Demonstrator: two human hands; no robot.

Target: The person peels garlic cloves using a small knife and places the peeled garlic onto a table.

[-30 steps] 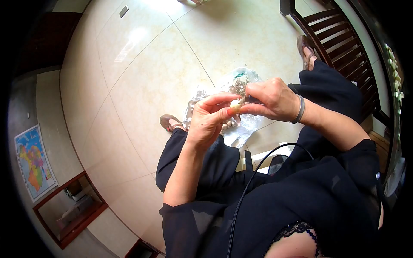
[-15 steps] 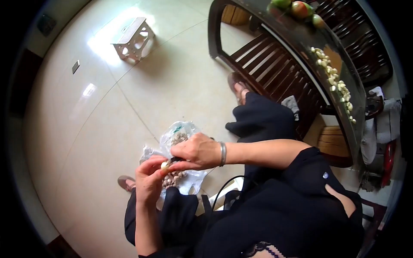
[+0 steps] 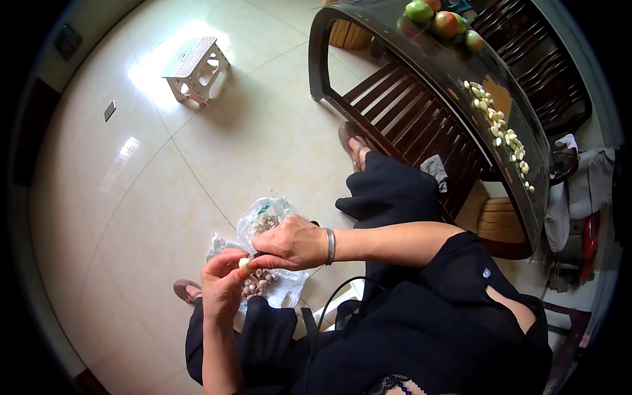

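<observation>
A pale garlic clove point(image 3: 244, 263) is pinched between the thumb and fingers of my left hand point(image 3: 220, 280). My right hand point(image 3: 293, 243), with a silver bracelet at the wrist, is closed around a slim black tool point(image 3: 261, 255) that looks like a small knife; its working end is mostly hidden. The right thumb reaches to the clove, so both hands meet there. Below them, a clear plastic bag point(image 3: 289, 289) lies spread with unpeeled garlic point(image 3: 259, 283) on it. Greyish scraps like garlic skins point(image 3: 266, 222) sit on its far part.
To the right stands a dark glass-topped table point(image 3: 454, 72) with a row of peeled garlic cloves point(image 3: 495, 125) and several mangoes point(image 3: 445, 24). A grey cloth point(image 3: 434, 172) lies on its lower slatted shelf point(image 3: 408, 112). A folding step stool point(image 3: 196, 69) stands on the tiled floor point(image 3: 164, 191).
The view has shifted slightly, moving the table and cloves left in the picture. My hands stay together at the clove, which now shows a little more plainly between the fingers.
</observation>
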